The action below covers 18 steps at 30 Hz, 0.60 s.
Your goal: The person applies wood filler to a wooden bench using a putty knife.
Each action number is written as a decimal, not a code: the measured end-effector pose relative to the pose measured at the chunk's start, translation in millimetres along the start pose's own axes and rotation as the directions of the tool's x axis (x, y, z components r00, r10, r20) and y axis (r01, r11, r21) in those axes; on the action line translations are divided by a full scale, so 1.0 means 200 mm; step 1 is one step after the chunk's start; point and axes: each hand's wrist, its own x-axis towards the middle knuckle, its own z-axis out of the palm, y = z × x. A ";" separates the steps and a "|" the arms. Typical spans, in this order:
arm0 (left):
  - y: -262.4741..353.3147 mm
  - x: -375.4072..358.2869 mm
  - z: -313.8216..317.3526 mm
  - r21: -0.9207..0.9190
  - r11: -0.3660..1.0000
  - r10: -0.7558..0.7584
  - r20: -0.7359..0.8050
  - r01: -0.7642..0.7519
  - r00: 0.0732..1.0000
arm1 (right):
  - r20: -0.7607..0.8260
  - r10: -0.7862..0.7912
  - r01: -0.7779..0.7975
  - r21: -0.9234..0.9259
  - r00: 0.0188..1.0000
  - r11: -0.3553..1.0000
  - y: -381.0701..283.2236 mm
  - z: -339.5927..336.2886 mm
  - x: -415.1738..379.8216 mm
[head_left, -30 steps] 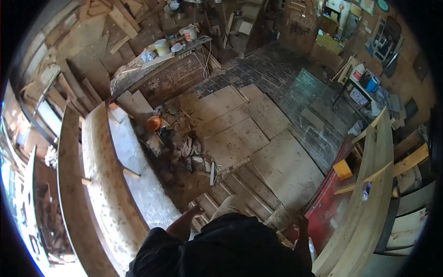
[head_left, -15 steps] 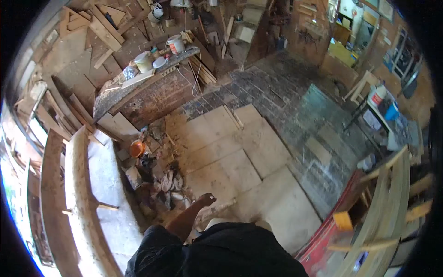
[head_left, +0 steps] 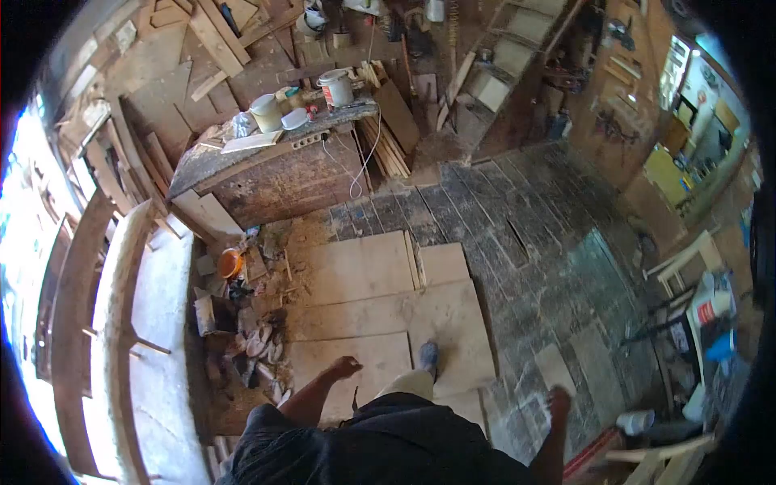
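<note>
My left hand hangs in front of my body over pale boards laid on the floor. Its fingers are loosely bent and a little apart, with nothing visible in them. Out to the right, my right hand hangs above the dark plank floor; it is small and blurred, so its fingers cannot be made out. Neither hand touches anything that I can see. One shoe shows on the boards ahead of me.
A workbench holds white buckets and a power strip. Scraps and an orange bowl lie to the left, beside long curved wooden pieces. A glass sheet lies right; a cluttered small table stands beyond it.
The view has shifted forward and turned left across the boards. My right hand has come into view at the right, and a shoe now shows ahead. My left hand still hangs in front.
</note>
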 end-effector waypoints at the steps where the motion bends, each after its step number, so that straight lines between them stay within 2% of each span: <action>1: 0.04 0.14 -0.05 0.047 0.998 -0.035 -0.146 0.042 0.989 | -0.090 0.203 -0.200 0.040 0.975 0.979 0.22 0.00 0.33; 2: 0.03 0.26 -0.12 0.097 0.990 -0.067 -0.284 0.098 0.956 | -0.084 0.098 -0.109 -0.146 0.992 0.983 0.24 -0.01 0.61; 3: -0.06 0.42 -0.11 0.092 0.989 -0.086 -0.276 0.116 0.957 | -0.068 0.111 -0.120 -0.147 0.991 0.982 0.24 0.05 0.66; 4: -0.14 0.67 -0.08 0.091 0.991 -0.074 -0.278 0.102 0.958 | -0.021 0.257 -0.258 -0.064 0.966 0.964 0.22 0.10 0.77; 5: -0.06 0.94 -0.19 0.092 0.993 -0.036 -0.310 0.068 0.950 | 0.023 0.364 -0.364 0.028 0.931 0.931 0.19 0.24 1.02; 6: 0.14 0.97 -0.28 0.010 0.993 -0.113 -0.273 0.120 0.955 | 0.095 0.475 -0.483 0.096 0.875 0.870 0.16 0.33 1.17; 8: 0.13 1.39 -0.34 0.253 0.957 0.211 -0.269 -0.142 0.940 | 0.276 0.682 -0.733 0.169 0.677 0.659 0.09 0.44 1.22; 9: 0.47 1.31 -0.44 0.194 0.981 0.072 -0.301 -0.013 0.951 | 0.369 0.760 -0.843 0.174 0.535 0.509 0.10 0.42 1.16; 10: 0.65 1.36 -0.51 0.147 0.986 0.124 -0.365 -0.075 0.923 | 0.610 0.674 -0.855 0.011 0.416 0.518 0.50 0.46 1.05; 12: 1.20 1.27 -0.79 0.220 0.934 0.344 -0.346 -0.281 0.873 | 0.616 0.664 -0.846 0.009 0.425 0.533 0.57 0.62 1.45; 13: 1.30 1.39 -0.87 0.208 0.941 0.329 -0.366 -0.269 0.870 | 0.607 0.662 -0.841 0.019 0.439 0.541 0.61 0.85 1.71; 15: 1.43 1.62 -1.00 -0.066 0.946 0.255 -0.456 -0.319 0.852 | 0.591 0.663 -0.835 0.036 0.461 0.549 0.42 1.50 2.24; 17: 1.56 1.72 -1.10 -0.101 0.956 0.192 -0.501 -0.277 0.844 | 0.572 0.674 -0.837 0.043 0.468 0.545 -0.02 1.98 2.64; 18: 1.65 1.77 -1.18 -0.112 0.959 0.159 -0.545 -0.260 0.823 | 0.563 0.670 -0.832 0.058 0.483 0.552 -0.21 2.05 2.83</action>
